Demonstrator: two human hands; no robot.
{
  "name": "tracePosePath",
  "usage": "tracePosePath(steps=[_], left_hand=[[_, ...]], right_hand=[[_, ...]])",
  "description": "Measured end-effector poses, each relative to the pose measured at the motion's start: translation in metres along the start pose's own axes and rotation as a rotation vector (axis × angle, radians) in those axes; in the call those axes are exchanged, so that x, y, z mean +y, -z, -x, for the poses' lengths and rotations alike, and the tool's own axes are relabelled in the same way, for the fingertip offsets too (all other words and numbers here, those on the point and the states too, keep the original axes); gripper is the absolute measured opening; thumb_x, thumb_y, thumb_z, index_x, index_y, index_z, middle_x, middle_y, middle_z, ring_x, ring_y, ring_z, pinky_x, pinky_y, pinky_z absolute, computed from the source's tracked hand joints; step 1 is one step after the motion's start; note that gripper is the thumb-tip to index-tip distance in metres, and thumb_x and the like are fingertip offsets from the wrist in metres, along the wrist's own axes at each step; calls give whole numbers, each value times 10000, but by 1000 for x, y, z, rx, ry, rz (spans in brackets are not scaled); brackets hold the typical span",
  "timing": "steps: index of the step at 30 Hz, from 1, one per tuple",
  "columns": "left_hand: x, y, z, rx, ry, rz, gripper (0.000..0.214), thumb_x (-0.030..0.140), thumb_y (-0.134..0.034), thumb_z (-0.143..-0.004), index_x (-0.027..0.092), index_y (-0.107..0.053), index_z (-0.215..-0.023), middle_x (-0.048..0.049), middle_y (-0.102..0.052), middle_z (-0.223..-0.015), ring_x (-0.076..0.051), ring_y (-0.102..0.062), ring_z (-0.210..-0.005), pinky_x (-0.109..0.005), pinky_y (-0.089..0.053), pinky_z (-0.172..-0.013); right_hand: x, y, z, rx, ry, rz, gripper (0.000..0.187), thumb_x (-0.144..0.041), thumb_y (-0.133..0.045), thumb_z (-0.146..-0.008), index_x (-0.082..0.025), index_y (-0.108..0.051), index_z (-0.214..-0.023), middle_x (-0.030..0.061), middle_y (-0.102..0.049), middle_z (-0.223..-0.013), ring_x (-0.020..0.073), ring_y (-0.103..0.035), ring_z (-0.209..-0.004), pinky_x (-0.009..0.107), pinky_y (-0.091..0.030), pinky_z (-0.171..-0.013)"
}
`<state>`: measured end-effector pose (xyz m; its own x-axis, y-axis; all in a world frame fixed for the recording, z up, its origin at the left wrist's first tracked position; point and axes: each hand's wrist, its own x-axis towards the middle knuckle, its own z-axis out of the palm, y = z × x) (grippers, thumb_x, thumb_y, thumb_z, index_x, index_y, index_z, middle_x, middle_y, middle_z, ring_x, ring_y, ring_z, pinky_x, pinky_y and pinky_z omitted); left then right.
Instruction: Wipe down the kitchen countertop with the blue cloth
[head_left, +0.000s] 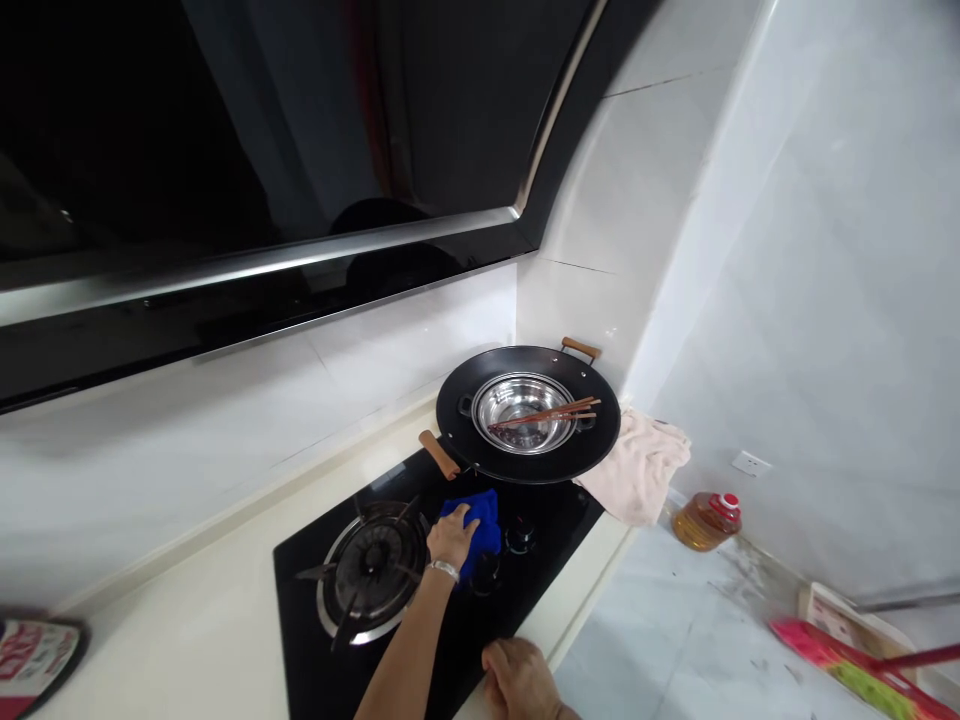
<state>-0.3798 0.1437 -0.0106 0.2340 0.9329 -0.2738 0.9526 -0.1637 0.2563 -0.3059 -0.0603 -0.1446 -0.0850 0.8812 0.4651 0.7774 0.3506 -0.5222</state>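
My left hand (450,537), with a bracelet at the wrist, presses a blue cloth (486,516) onto the black glass gas stove (559,510). Its fingers are closed on the cloth, between the round burner (373,557) and the control knobs (520,534). Near the front edge of the counter rests my right hand (521,678), its fingers curled in and nothing visible in them. Just beyond the cloth, a black wok (457,400) with wooden handles sits over the stove's far end. Inside it are a steel pot (484,400) and brown chopsticks (551,413).
A dark range hood (337,265) hangs low over the stove. On the counter's far end lies a pale pink towel (645,465). An oil jug (705,522) with a red cap and a pink broom (840,665) are on the floor to the right.
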Motion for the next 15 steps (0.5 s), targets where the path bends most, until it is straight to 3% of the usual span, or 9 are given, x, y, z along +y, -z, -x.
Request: tracePosePath(steps=[10, 15], left_hand=[[3, -35, 83, 84, 117, -88, 497, 290, -201, -1058, 106, -494, -1415, -178, -727, -1067, -276, -715, -995, -349, -564, -828], [-10, -52, 120, 74, 98, -123, 487, 266, -235, -1052, 163, -548, -1409, -155, -721, -1114, -248, -698, -1043, -309, -572, -848]], right_hand=[[2, -1, 2, -61, 18, -4, 345, -112, -525, -572, -233, -525, -896, 6, -639, -745, 201, -622, -653, 298, -443, -638], [0, 3, 3, -25, 74, 62, 233, -141, -502, -624, -229, -513, -840, 27, -613, -717, 213, -586, -634, 328, -438, -626]])
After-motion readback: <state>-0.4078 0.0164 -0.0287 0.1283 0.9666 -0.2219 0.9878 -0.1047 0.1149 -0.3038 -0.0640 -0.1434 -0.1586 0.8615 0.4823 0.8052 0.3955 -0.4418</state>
